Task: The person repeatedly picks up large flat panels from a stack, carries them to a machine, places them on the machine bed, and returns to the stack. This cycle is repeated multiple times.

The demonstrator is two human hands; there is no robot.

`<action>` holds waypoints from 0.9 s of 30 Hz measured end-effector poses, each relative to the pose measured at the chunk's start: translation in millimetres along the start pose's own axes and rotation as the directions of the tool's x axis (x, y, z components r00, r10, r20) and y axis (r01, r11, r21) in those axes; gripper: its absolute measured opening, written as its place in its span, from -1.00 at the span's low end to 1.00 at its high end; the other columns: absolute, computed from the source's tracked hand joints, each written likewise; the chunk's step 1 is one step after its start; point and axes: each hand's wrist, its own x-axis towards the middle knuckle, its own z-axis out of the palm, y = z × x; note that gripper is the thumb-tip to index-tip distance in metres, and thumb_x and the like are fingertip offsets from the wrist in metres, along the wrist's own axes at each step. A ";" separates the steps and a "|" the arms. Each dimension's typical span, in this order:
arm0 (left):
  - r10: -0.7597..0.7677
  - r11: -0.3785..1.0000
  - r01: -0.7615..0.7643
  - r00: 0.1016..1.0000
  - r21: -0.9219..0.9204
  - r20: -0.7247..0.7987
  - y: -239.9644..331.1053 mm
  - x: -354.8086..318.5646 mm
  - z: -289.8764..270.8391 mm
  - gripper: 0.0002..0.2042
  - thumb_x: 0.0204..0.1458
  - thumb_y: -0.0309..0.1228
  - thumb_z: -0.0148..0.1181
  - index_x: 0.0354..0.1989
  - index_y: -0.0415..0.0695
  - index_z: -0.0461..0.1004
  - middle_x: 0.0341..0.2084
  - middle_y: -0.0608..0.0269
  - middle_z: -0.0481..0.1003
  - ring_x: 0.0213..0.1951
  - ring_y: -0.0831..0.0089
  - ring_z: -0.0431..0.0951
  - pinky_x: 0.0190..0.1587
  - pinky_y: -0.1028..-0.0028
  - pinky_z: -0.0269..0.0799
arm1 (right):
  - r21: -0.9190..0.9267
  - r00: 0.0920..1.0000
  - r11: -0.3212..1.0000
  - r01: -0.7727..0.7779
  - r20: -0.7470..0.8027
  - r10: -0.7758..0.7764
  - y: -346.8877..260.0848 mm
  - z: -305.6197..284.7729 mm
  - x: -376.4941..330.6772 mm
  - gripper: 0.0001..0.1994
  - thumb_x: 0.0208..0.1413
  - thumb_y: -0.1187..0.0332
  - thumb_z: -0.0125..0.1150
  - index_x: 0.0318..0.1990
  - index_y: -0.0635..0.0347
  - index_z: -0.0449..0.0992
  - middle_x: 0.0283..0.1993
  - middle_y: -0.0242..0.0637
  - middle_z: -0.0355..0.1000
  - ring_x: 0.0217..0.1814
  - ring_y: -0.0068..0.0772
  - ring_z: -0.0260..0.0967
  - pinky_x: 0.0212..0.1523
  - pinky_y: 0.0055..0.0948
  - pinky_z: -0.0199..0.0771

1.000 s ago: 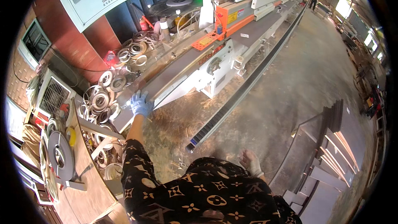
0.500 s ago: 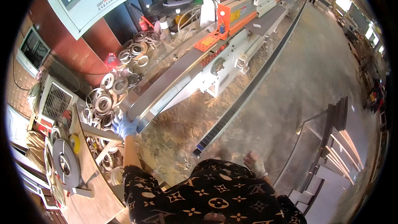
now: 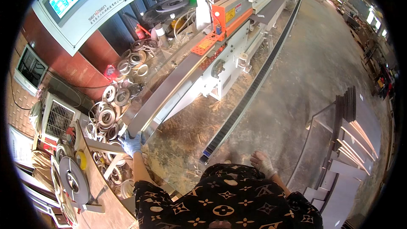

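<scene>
The gloved left hand (image 3: 132, 143) curls over the near end of a long grey panel (image 3: 169, 95) running toward 1 o'clock along the machine's surface (image 3: 237, 38), likely stiff, heavy, best gripped by its edges, while the right hand (image 3: 263, 164) hangs loosely open, holding nothing.

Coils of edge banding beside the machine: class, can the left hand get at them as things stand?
Probably yes. The left hand rests on the machine's end, and the coils lie just beside it, uncovered.
</scene>
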 end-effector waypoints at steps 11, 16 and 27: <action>-0.053 0.997 0.050 0.997 0.055 0.058 36.5 -5.1 5.2 -0.21 -0.38 0.10 0.28 0.17 0.23 0.24 0.29 -0.07 -0.13 0.24 0.06 0.07 0.20 0.31 0.13 | 0.038 1.000 0.999 0.021 -0.005 -0.021 -4.2 -4.4 -7.5 -0.72 0.08 0.25 0.12 -0.07 0.08 0.32 -0.18 -0.33 0.40 -0.22 -0.36 0.39 -0.18 -0.35 0.40; -0.055 0.986 0.036 0.992 0.165 0.110 110.2 -29.5 21.0 -0.16 -0.33 0.21 0.15 0.22 0.18 0.15 0.23 -0.13 -0.03 0.17 -0.04 0.15 0.08 0.13 0.22 | 0.148 0.990 0.981 0.126 -0.078 -0.115 -5.2 -23.1 -26.5 -0.77 0.10 0.28 0.09 -0.11 0.10 0.33 -0.19 -0.34 0.40 -0.22 -0.41 0.38 -0.18 -0.39 0.39; 0.390 0.916 -0.319 0.854 0.245 -0.344 166.2 -27.6 121.1 -0.13 -0.28 0.42 -0.06 0.24 0.23 0.11 0.27 -0.15 -0.17 0.21 -0.06 0.07 0.16 -0.02 0.00 | 0.123 0.648 0.945 0.304 -0.753 -0.111 2.1 -188.1 -108.0 -0.73 0.07 0.31 0.10 -0.07 0.16 0.43 -0.20 -0.22 0.47 -0.25 -0.35 0.45 -0.30 -0.34 0.47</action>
